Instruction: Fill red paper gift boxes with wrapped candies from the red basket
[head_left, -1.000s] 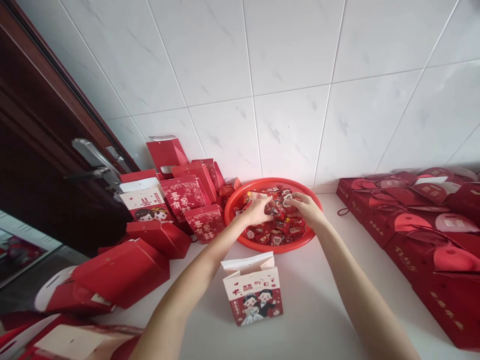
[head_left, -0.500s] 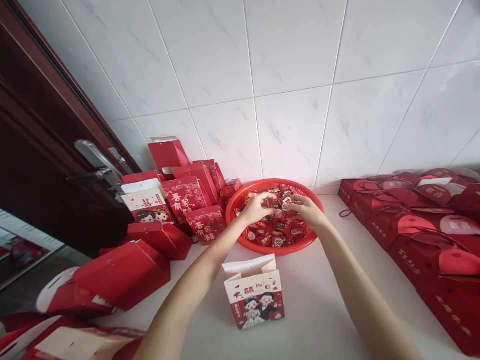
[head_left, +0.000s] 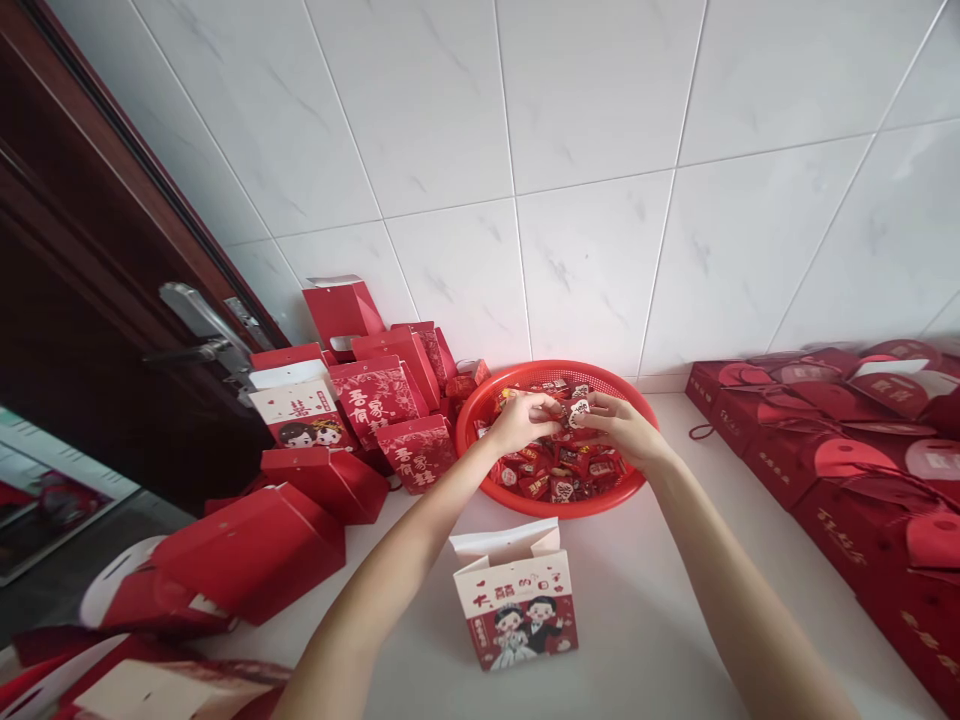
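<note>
The right hand (head_left: 628,432) grasps a wrapped candy (head_left: 578,413) over the round, perforated red basket (head_left: 559,509); the grip of the left hand (head_left: 519,422) cannot be determined. An open-topped cardboard box (head_left: 519,610) stands nearer on the tabletop (head_left: 626,600), angular red cartons (head_left: 277,550) crowding leftward.

Red basket (head_left: 555,506) of wrapped sweets (head_left: 536,486)

Over it, the right hand (head_left: 631,432) pinches one white-labelled sweet (head_left: 578,413); the left hand (head_left: 523,421) curls beside, its grip unclear. Nearer, an open printed box (head_left: 517,610) stands on the worktop (head_left: 637,610), red cartons (head_left: 262,550) left, dark-red boxes (head_left: 840,530) right.
</note>
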